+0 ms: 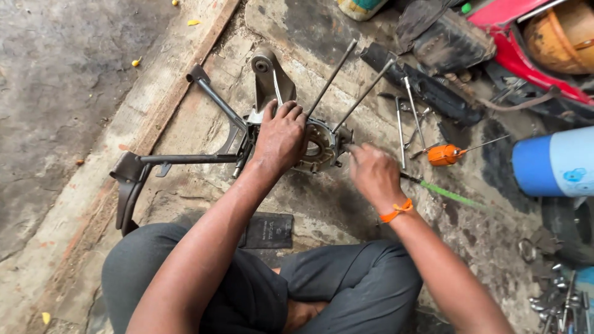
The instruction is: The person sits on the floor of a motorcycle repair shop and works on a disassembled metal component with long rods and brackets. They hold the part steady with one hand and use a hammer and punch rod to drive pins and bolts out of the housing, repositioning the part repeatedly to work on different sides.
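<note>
A grey metal engine case [323, 147] lies on the concrete floor with two long studs [333, 77] rising from it. My left hand [279, 137] rests flat on top of the case, fingers spread, pressing on it. My right hand [374, 175], with an orange band at the wrist, is closed beside the case's right edge, fingertips at a small part there. What it pinches is hidden. A black stand frame [185, 158] reaches left from the case.
A green-handled tool [447, 193] lies right of my right hand. An orange screwdriver [447, 154] and loose rods [400, 133] lie behind it. A blue cylinder [554, 162] and red bodywork [520, 43] stand at right. Loose small metal parts [560, 300] sit at the lower right.
</note>
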